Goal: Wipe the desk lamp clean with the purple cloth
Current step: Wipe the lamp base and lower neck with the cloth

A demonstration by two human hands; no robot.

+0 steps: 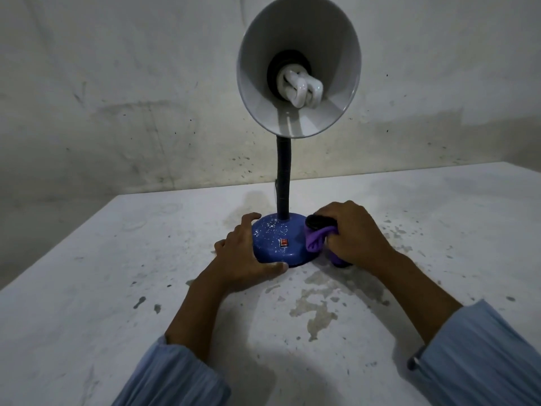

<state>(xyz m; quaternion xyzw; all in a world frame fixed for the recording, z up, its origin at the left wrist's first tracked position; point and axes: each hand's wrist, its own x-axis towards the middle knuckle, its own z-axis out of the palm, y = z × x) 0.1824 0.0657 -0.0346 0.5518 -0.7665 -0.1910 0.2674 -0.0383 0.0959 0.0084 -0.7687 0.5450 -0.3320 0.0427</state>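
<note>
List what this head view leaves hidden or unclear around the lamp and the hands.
- Right hand grips the purple cloth; the hand hides most of the cloth.
- Dark rounded thing under the right fingers: unidentifiable, mostly covered.
- Lamp base, left side: hidden behind the left hand.
- Red switch: too small to tell its position.
- Shade outside: faces away.
- Cord: not visible.

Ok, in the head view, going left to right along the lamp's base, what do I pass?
Left hand → blue lamp base → red switch → purple cloth → right hand, which grips the cloth.
</note>
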